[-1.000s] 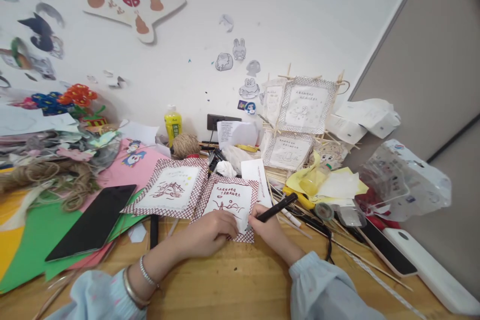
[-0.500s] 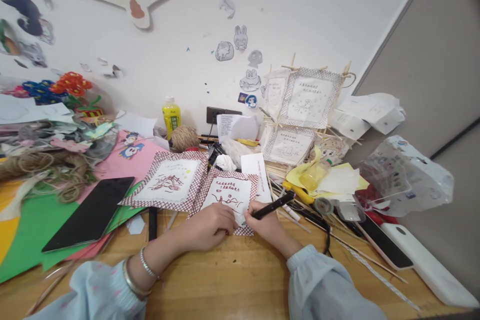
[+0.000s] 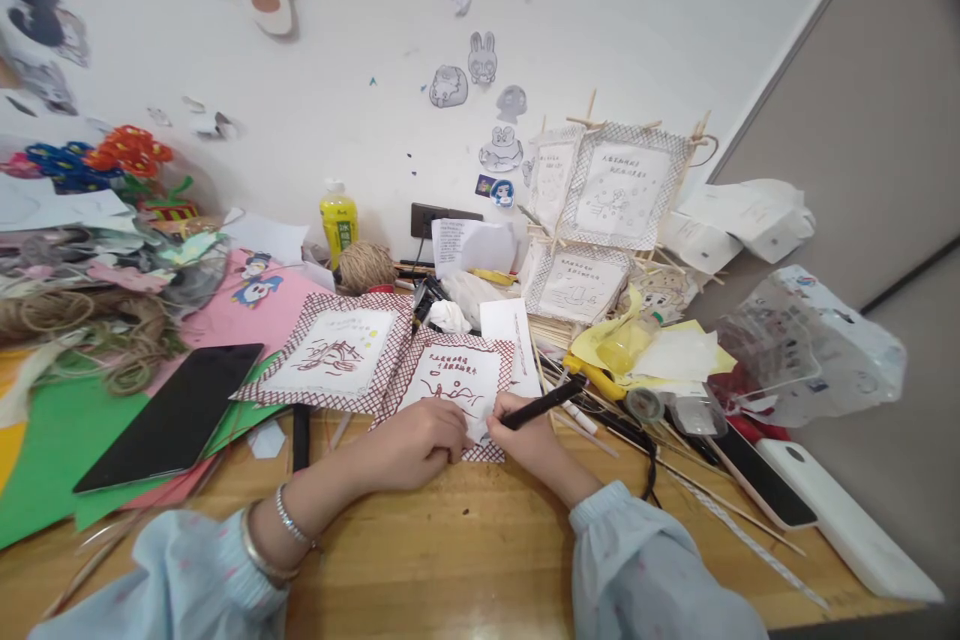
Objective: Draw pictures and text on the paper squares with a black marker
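Note:
A white drawing sheet [image 3: 450,370] with a red-brown crosshatched border, brown handwriting and line drawing lies flat on the table. My left hand [image 3: 420,440] rests over its lower left part, fingers curled together and pressing it down. A thick black pen [image 3: 544,402] is gripped in my right hand [image 3: 525,435], slanting up to the right. Its tip is hidden by my fingers at the sheet's lower right. Between my fingertips, a small pale patch shows on the sheet; I cannot tell what it is. A second bordered drawing [image 3: 341,350] lies to the left, touching or overlapping the first.
A black tablet [image 3: 172,420] lies on coloured paper [image 3: 52,460] at left. Behind stand a twine ball [image 3: 366,267] and a yellow bottle [image 3: 339,220]. Stick-framed drawings [image 3: 615,185] rise at back right. Sticks, tape, a phone [image 3: 761,475] and a plastic bag [image 3: 817,350] crowd the right.
The whole view has shifted slightly. Both hands stay at the same spot on the sheet, and the pen's slant looks nearly the same.

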